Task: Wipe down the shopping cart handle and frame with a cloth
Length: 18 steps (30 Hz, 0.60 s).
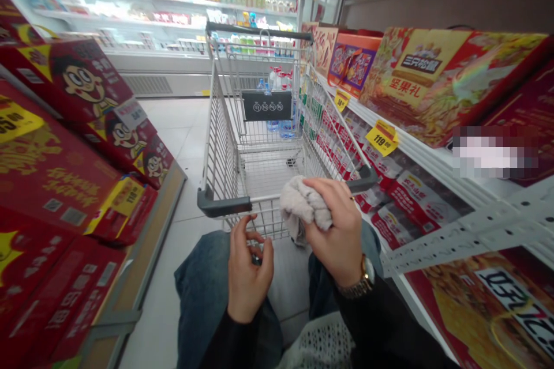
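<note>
My right hand (335,230) grips a crumpled grey cloth (303,204) just behind the near rail of a wire shopping cart (225,144), and a gold-coloured wristwatch (366,277) sits on that wrist. My left hand (249,268) hangs curled beside it, below the rail. A small dark thing (257,259) shows between its fingers, too small to name. Neither hand touches the cart's grey handle (225,204). Clear water bottles (277,109) stand at the far end of the cart, partly hidden by a black tag (267,105).
Stacked red boxes (64,127) line the left side, with gift boxes (433,81) and a yellow price tag (381,137) on the white shelf at right. A tiled floor (182,144) runs ahead to a lit refrigerated display (151,11).
</note>
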{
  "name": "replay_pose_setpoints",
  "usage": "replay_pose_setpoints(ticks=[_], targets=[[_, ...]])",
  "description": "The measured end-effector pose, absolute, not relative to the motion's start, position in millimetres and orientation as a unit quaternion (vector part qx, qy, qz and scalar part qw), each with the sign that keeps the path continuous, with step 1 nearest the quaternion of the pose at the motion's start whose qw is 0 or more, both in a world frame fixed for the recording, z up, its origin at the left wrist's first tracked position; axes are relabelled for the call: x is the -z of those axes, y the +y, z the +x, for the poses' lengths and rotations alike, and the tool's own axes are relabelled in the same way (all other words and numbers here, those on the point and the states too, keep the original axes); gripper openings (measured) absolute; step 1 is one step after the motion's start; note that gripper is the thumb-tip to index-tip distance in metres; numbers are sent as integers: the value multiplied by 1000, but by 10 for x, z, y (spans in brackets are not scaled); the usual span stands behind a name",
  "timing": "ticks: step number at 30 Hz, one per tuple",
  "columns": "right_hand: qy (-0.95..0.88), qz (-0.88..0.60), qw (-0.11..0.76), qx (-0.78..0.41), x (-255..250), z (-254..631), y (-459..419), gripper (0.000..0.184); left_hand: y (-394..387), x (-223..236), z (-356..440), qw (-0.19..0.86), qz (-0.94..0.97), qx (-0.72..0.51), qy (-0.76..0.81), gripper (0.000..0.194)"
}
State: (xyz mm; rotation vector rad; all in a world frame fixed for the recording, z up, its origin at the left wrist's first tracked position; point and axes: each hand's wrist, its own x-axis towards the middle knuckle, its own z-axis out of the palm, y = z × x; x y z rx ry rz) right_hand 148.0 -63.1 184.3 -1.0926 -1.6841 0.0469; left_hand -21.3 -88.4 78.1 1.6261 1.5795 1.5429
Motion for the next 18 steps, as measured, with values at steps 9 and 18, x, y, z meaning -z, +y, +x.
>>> replay_pose_setpoints(ticks=[9,18], targets=[[-645,-549,527,65,-1971,2550,-396,28,-881,-766,-173,190,573,-559,568,49],[-640,-575,504,71,-2115,2912,98,24,-865,-781,-186,176,582,-554,570,49]])
